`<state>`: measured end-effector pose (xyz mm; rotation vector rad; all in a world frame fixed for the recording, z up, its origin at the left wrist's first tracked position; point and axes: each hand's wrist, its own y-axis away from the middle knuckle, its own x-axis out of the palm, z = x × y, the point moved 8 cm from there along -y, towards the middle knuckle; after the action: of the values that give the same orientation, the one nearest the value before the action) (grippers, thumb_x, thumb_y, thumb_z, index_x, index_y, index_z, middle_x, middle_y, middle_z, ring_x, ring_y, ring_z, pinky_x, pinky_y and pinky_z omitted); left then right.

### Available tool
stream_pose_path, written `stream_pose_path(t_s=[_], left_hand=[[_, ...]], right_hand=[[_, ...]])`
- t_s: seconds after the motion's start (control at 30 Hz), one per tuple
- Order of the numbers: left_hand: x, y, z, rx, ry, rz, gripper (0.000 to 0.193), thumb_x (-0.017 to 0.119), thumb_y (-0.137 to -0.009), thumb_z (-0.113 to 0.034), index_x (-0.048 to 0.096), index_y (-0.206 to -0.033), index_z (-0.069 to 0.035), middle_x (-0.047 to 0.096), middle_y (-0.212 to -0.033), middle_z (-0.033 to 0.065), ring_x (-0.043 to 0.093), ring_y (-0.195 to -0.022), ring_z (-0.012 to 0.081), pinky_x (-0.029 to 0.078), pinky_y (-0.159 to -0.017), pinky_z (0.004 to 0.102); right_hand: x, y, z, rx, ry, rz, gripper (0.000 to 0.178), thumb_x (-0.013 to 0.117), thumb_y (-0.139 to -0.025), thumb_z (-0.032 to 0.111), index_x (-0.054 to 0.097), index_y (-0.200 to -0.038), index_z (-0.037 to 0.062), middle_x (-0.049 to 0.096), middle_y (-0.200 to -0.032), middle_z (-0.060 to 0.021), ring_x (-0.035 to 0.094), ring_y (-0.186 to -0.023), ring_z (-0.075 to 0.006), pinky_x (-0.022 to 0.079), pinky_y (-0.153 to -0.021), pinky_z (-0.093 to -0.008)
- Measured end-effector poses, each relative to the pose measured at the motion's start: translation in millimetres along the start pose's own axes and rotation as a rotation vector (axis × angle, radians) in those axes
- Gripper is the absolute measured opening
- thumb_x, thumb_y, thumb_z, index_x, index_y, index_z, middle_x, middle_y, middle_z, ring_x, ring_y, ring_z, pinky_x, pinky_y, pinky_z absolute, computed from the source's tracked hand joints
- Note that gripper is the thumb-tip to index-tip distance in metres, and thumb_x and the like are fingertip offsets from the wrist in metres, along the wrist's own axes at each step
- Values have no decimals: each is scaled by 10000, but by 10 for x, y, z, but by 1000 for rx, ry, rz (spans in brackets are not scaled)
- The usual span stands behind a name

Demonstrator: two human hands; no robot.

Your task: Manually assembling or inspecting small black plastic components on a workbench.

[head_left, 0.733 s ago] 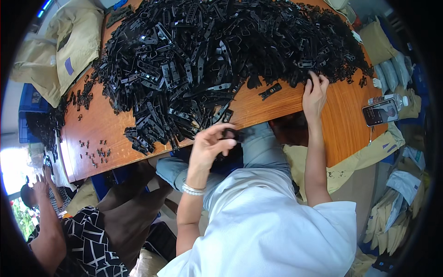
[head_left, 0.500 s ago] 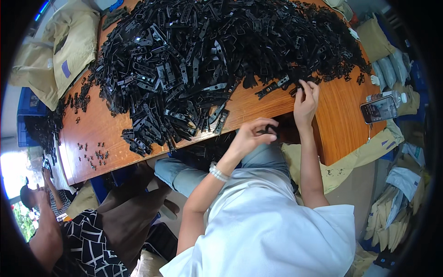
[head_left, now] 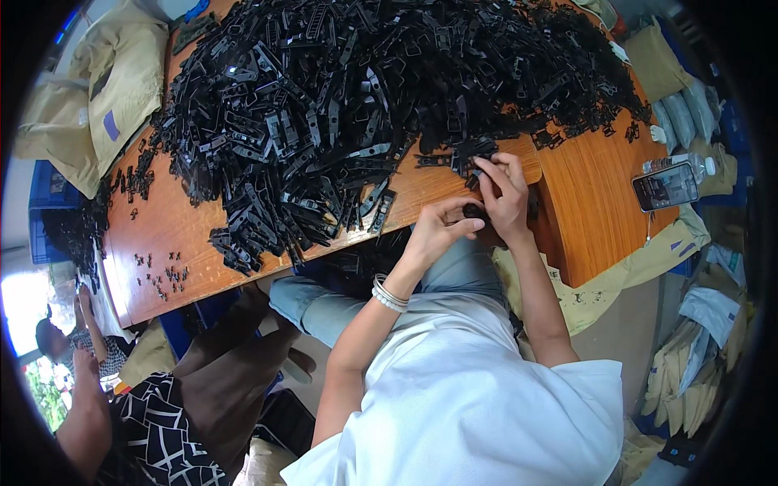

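A big heap of black plastic clip parts (head_left: 324, 105) covers most of the wooden table (head_left: 600, 202). At the table's front edge, my left hand (head_left: 438, 231) is closed, with a small black plastic part (head_left: 472, 212) pinched between thumb and fingers. Its exact shape is mostly hidden. To the right and slightly farther off, my right hand (head_left: 507, 198) has its fingertips closed on a black plastic part (head_left: 476, 168) at the near edge of the heap. More black pieces lie against those fingers, so where the gripped one ends is hard to see.
Several small black pieces (head_left: 166, 275) lie apart at the table's left. A phone (head_left: 664, 189) and a clear bottle (head_left: 703, 167) stand at the right. Paper sacks (head_left: 121, 97) sit at the far left. Another person's patterned clothing (head_left: 166, 429) shows at lower left.
My right hand has moved left and nearer to my left hand, and black parts now lie bunched at its fingertips. My left hand keeps its small part, barely shifted.
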<state>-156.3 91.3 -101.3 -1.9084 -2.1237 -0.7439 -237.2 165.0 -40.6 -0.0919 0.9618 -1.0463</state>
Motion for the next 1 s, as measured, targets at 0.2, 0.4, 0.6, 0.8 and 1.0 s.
stream_pose_path(t_s=[0.2,0.4,0.6,0.8,1.0], left_hand=[[-117,127,-71,21,25,-84,304,613,-772,-13,548,-1064,41,613,-806,61,572,-699,91,488,-621,213],[-226,170,62,39,52,-140,302,597,-784,-3,535,-1076,48,592,-760,56,590,-707,110,501,-606,222],[-289,259,-30,93,132,-179,331,583,-793,6,497,-1107,62,587,-765,82,614,-731,151,508,-596,233],[-366,446,-322,334,252,-285,310,576,-775,61,439,-1050,24,590,-975,149,608,-783,176,517,-651,253],[-390,555,-466,395,181,-299,331,566,-760,107,443,-1055,21,571,-1056,156,584,-896,161,500,-733,238]], right_hand=[[20,-12,119,43,-43,0,255,551,-763,-54,601,-999,31,494,-950,-91,524,-688,-170,432,-600,-257],[11,-94,238,-59,-13,-148,178,611,-755,-16,618,-928,22,499,-891,-67,500,-656,-135,392,-532,-231],[238,-353,389,-112,193,71,118,673,-648,3,625,-756,5,508,-738,-67,520,-683,-229,427,-578,-318],[36,-364,592,8,-146,133,76,637,-692,-25,612,-763,-17,500,-740,-71,526,-675,-186,423,-590,-264],[18,-261,773,-25,-253,308,78,643,-684,-23,601,-750,-26,498,-750,-78,520,-649,-182,418,-559,-265]])
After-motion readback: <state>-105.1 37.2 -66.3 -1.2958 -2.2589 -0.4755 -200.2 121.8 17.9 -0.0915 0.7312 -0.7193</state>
